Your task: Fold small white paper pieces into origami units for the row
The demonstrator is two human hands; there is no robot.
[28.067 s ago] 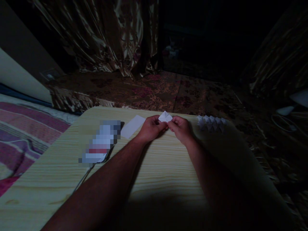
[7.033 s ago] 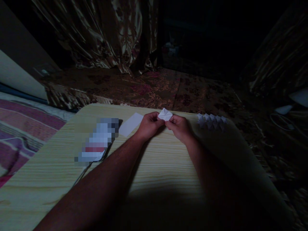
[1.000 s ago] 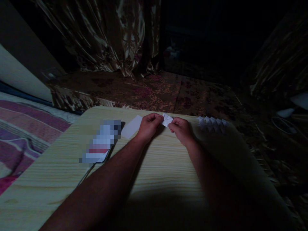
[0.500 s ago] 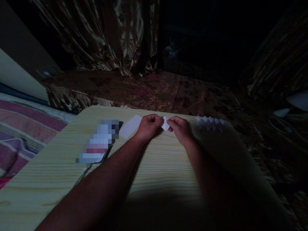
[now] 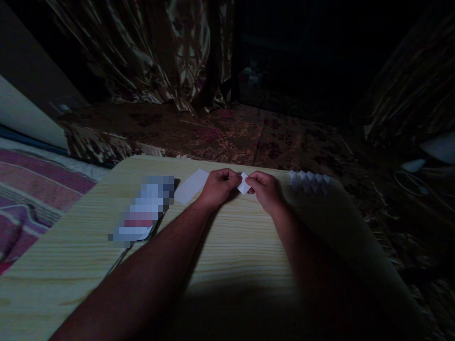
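Observation:
Between my hands is a small piece of folded white paper (image 5: 243,184), diamond-shaped with creases, held just over the far part of the table. My left hand (image 5: 219,188) pinches its left side between thumb and fingers. Opposite it, my right hand (image 5: 264,189) is closed on the right side of the same paper. A flat white sheet of paper (image 5: 191,186) lies left of my left hand. Off to the right, several small folded paper pieces (image 5: 309,182) stand together in rows near the table's far right corner.
The light wooden table (image 5: 241,255) has rounded corners. A pixelated object (image 5: 142,210) with a cable lies on its left. Striped bedding (image 5: 28,189) is beyond the left edge. A patterned cloth-covered ledge (image 5: 213,132) and curtains (image 5: 192,52) stand behind; a white cord (image 5: 412,182) lies right.
Both hands keep hold of the folded paper, which has turned or shifted very slightly. The whole view has moved a little, so things appear slightly farther left.

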